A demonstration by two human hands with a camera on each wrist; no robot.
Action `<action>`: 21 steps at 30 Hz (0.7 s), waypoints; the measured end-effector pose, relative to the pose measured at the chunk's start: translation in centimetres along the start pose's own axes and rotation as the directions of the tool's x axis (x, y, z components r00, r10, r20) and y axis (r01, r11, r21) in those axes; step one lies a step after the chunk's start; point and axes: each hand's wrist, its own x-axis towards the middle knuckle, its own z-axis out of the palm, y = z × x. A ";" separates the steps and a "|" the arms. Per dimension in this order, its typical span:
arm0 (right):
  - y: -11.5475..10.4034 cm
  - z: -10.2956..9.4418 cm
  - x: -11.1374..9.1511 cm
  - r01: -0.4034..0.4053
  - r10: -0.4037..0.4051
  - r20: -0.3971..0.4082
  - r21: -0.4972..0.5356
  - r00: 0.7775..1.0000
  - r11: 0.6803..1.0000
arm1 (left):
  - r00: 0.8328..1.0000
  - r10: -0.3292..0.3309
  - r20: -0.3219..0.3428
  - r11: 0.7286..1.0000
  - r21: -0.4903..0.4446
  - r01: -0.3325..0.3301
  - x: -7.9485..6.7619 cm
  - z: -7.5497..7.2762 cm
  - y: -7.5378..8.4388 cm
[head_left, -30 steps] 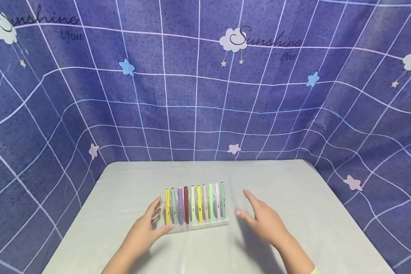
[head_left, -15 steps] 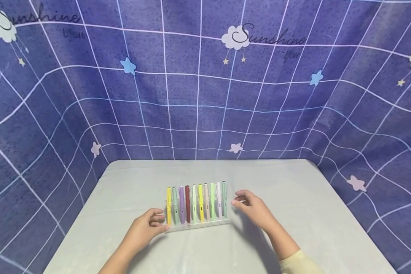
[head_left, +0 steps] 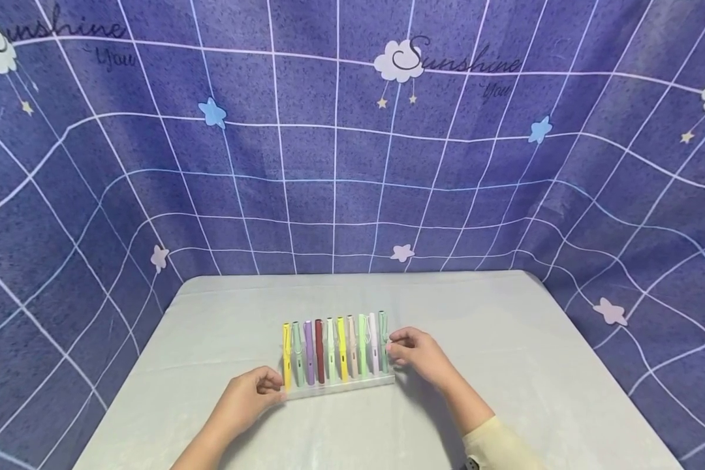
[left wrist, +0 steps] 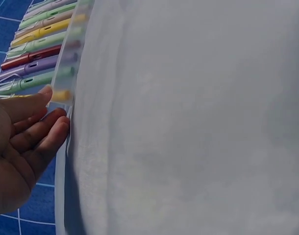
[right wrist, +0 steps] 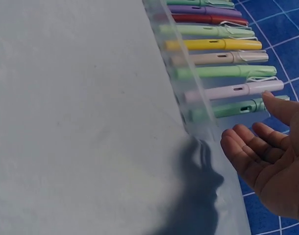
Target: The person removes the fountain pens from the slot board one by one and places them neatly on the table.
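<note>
clear holder (head_left: 341, 390): standing on the pale tabletop (head_left: 329, 437), about the middle from side to side, with one hand at each end of it.

pens: ten by my count, side by side in a single row in the holder, clips toward the top; a yellow pen (head_left: 287, 356) at the left end, a dark red pen (head_left: 320, 352) fourth along, a green pen (head_left: 384, 346) closing the right end.

left hand (head_left: 245, 396): fingers bent, thumb round at the front, the holder's left corner between them; i'd call it a light grip, just beside the yellow pen.

right hand (head_left: 423, 356): at the other end, thumb by the green pen, fingers loosely bent with a gap between them and the thumb; i cannot tell whether it has hold of the see-through edge or merely touches it.

step in hand: looks to me like taking the holder by both ends, the pens left in their places.

next move: seems to call for an even hold from both sides, right fingers settled on the end, and a level holder, as the pens might jostle if one side went first.

round about: a pale yellow sleeve (head_left: 499, 447) on the right arm; a blue-purple cloth (head_left: 305, 196) with grid lines and stars behind.
</note>
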 end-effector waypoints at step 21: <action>0.5 1.9 0.8 0.002 -0.006 -0.073 -0.057 0.997 0.998 | 0.993 0.108 -0.052 0.988 0.119 -0.101 -0.4 0.0 0.2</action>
